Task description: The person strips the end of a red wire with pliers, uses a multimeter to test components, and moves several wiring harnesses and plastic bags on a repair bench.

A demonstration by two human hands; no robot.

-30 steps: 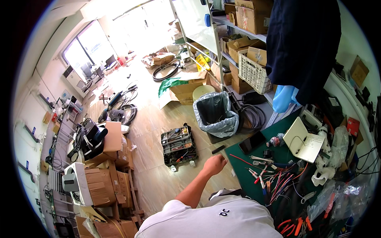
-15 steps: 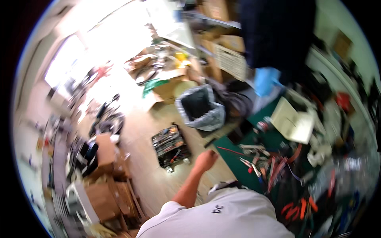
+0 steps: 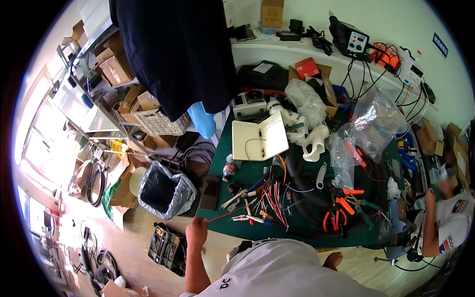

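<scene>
My left hand [image 3: 197, 231] is held closed at the left front corner of the green-topped table [image 3: 227, 168]. Beside its fingers is the end of a thin red wire [image 3: 225, 216]; whether they grip it I cannot tell. Right of the wire lie a bundle of red and black wires [image 3: 277, 200] and several metal-tipped cable ends [image 3: 247, 218]. A dark phone [image 3: 210, 192] rests near the table's left edge. What seems to be my right hand [image 3: 333, 260] shows partly past my shirt, below the table's front edge; its fingers are unclear.
An open notebook [image 3: 273, 138] lies mid-table, with orange-handled pliers [image 3: 335, 219] to its right. A lined bin [image 3: 185, 198] and an open tool case [image 3: 168, 250] stand on the left floor. Another person [image 3: 448, 222] is at the far right. A dark garment [image 3: 178, 54] hangs behind.
The view has swung to the right, bringing the whole table, the back shelf and another person into sight. My left hand stays closed and now appears right beside the red wire's end.
</scene>
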